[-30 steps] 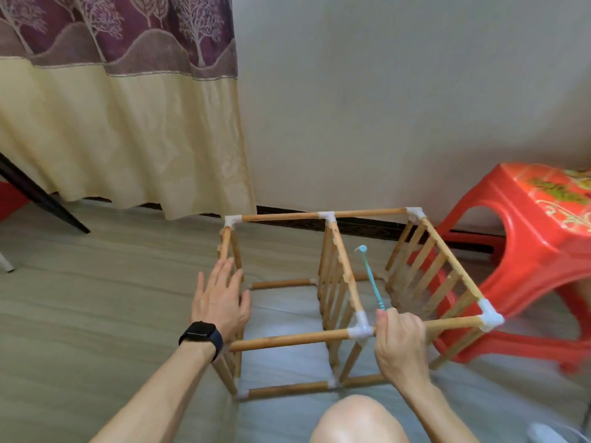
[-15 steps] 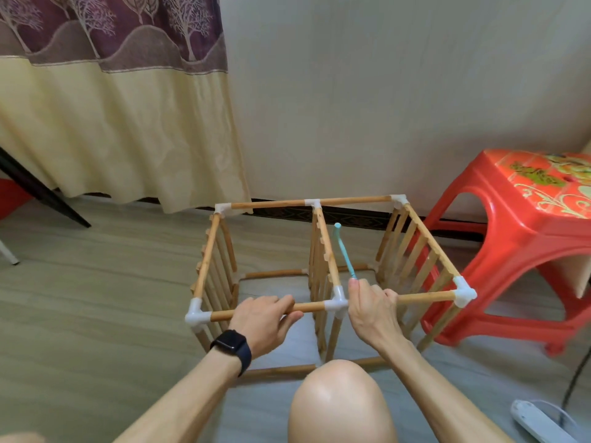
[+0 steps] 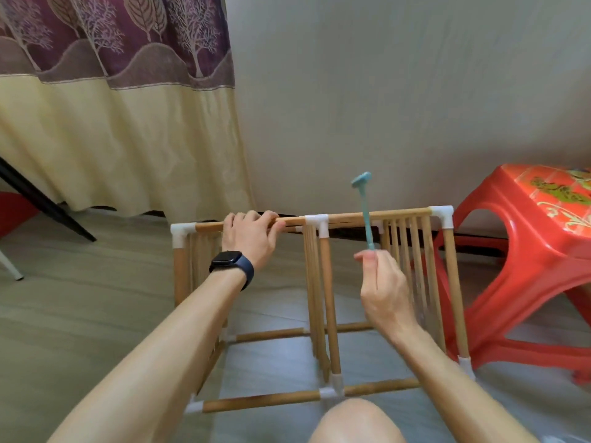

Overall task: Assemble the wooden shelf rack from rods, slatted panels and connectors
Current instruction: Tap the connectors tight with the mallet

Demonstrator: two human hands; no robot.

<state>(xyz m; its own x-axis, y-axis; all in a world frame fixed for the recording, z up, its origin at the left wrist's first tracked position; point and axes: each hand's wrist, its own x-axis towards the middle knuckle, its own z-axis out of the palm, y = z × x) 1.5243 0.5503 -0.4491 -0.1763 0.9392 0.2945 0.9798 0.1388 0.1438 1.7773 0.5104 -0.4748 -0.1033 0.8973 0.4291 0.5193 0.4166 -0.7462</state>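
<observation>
The wooden shelf rack [image 3: 326,292] stands on the floor in front of me, built of bamboo rods, slatted panels and white plastic connectors [image 3: 316,222]. My left hand [image 3: 249,238], a dark watch on its wrist, grips the top rod left of the middle connector. My right hand [image 3: 382,282] holds a small teal plastic hammer [image 3: 366,212] by its handle, head up, just in front of the right half of the top rod. A slatted panel [image 3: 406,247] fills the right section behind the hammer.
A red plastic stool [image 3: 524,251] stands right beside the rack. A curtain [image 3: 121,123] hangs at the back left, with a dark slanted leg [image 3: 48,203] below it. The wall runs behind the rack. My knee [image 3: 355,423] shows at the bottom edge.
The rack has been tipped so its near face stands upright. My left hand moved to the now-top rod. My right hand let go of the rod and raised the hammer.
</observation>
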